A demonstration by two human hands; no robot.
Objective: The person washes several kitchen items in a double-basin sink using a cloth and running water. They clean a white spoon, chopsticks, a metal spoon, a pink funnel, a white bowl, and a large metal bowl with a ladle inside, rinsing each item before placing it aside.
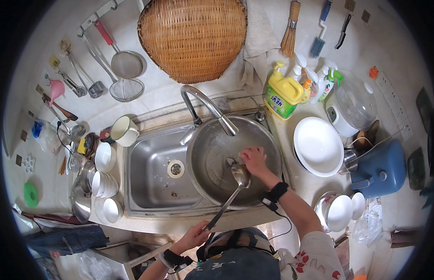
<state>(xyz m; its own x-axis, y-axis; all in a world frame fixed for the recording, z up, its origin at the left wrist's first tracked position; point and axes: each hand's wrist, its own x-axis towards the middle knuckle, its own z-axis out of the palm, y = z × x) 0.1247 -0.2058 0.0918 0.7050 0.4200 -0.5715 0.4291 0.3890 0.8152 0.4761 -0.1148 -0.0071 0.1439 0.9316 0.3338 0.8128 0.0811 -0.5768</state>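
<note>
My left hand (196, 235) grips the dark handle of a large metal serving spoon (242, 175). The spoon slants up and to the right, with its bowl over a wide round metal basin (199, 175). My right hand (254, 160) is inside the basin, close beside the spoon's bowl, its fingers curled; whether it pinches something is hidden. A small greyish piece (231, 161) lies left of those fingers. The basin takes up the right part of the steel sink, and a chrome faucet (217, 112) arches over it. To the left, the other sink basin (150, 168) has scraps around its drain.
Stacked bowls (104, 183) and an enamel mug (125, 131) line the left counter. A yellow detergent bottle (283, 92), white basins (318, 146), a blue appliance (379, 171) and more bowls (339, 212) occupy the right. Strainers (127, 64) and a woven basket (194, 38) hang behind.
</note>
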